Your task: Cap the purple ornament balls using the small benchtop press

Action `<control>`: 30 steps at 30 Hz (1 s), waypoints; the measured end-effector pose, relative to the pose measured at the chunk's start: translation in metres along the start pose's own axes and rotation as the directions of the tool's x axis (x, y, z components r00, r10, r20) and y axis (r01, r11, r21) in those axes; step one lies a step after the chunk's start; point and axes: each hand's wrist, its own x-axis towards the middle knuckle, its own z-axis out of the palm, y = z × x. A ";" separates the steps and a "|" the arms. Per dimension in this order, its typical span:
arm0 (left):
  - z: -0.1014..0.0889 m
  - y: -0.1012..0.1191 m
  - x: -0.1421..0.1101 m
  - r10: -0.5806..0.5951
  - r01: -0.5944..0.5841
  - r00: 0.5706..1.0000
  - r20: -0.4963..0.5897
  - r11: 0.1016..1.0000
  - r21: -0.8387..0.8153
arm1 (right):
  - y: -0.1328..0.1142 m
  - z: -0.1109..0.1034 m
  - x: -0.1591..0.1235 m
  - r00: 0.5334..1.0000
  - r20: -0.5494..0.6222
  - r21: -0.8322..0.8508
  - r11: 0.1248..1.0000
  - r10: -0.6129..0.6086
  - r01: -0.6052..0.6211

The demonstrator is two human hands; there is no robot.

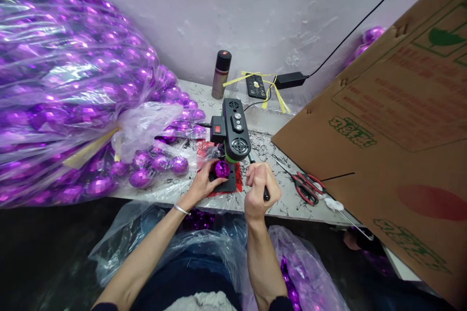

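At frame centre, the left hand (204, 183) is curling its fingers around one purple faceted ball (222, 169) sitting under the single black machine (234, 134) on the bench (284, 204). The right hand (260, 189) is gripping one black lever handle (265, 193) in a closed fist. One pair of red scissors (308, 187) is lying at right.

Faceted purple bauble (222, 169); black machine (235, 135), red switch (217, 129); red-handled scissors (308, 187); brown cardboard box (394, 121), green print.

Red-handled scissors (307, 187) lie right of the grip; a spray can (221, 74) stands beyond; a cardboard sheet (394, 121) leans far right.
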 end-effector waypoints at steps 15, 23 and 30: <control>0.009 -0.004 0.000 0.144 -0.122 0.987 -0.074 0.961 0.248 | 0.010 -0.004 -0.010 1.000 -0.001 -0.049 0.999 -0.021 0.021; 0.006 -0.005 -0.002 0.169 -0.151 0.984 -0.058 0.961 0.231 | 0.047 0.000 -0.037 0.982 -0.024 -0.053 0.981 -0.190 0.188; 0.008 -0.005 -0.002 0.164 -0.146 0.984 -0.065 0.964 0.222 | 0.064 0.003 -0.048 0.975 -0.056 -0.052 0.976 -0.215 0.212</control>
